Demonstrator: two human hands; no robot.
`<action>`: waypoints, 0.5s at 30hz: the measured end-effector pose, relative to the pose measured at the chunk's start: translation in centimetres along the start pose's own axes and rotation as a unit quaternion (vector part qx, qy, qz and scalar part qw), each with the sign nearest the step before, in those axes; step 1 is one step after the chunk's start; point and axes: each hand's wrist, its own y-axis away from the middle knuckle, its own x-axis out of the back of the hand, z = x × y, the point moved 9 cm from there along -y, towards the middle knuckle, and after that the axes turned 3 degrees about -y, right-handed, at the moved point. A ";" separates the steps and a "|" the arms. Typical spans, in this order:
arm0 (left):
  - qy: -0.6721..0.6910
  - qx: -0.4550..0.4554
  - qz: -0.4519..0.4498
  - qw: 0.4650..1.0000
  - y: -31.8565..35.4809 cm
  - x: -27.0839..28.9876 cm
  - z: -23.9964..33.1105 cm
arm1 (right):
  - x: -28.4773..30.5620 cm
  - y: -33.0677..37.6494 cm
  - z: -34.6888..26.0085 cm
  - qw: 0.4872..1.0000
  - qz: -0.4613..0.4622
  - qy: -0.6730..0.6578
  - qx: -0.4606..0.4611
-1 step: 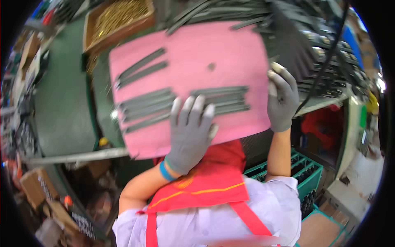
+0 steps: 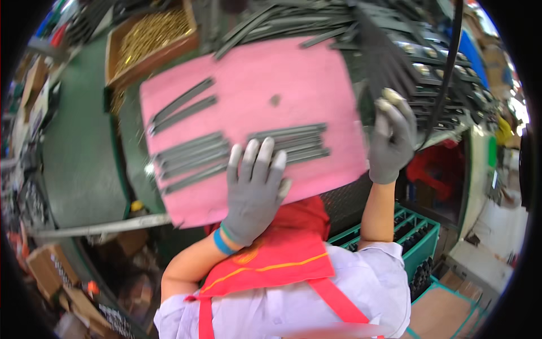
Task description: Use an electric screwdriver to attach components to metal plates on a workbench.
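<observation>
My left hand (image 2: 252, 183), in a grey glove with pale fingertips, lies palm down on the pink mat (image 2: 243, 101). It is open, its fingers slightly spread over the inner ends of dark flat metal strips. One group of strips (image 2: 195, 155) lies to its left; another group (image 2: 302, 142) lies to its right. Farther up on the left, two more strips (image 2: 186, 104) lie at a slant. My right hand (image 2: 393, 138), gloved the same way, hovers past the mat's right edge beside stacked dark parts (image 2: 432, 93). Its fingers are loosely curled, with nothing visible between them.
A wooden box of brass-coloured small pieces (image 2: 155, 39) stands at the back left. More dark strips (image 2: 288, 25) are piled behind the mat. A black cable (image 2: 449, 73) hangs down at the right. Below the bench on the right are green crates (image 2: 420, 243).
My right hand has moved right, away from the mat's edge toward the stacked parts. My left hand stays on the strips. The whole view has shifted slightly.
</observation>
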 end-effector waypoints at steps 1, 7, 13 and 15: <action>-0.002 -0.027 -0.021 0.999 -0.5 -0.3 1.2 | 3.0 -1.8 0.2 0.998 0.065 0.017 0.011; 0.006 -0.086 -0.103 0.991 -0.5 -1.7 3.2 | 9.4 -10.7 4.6 0.958 -0.156 0.236 0.053; 0.026 -0.074 -0.055 0.995 -3.8 5.5 -0.6 | 6.0 -11.0 10.9 0.888 -0.328 0.317 0.059; -0.053 -0.023 -0.016 0.998 -5.5 7.1 -5.3 | 5.5 -11.2 12.2 0.885 -0.355 0.301 0.033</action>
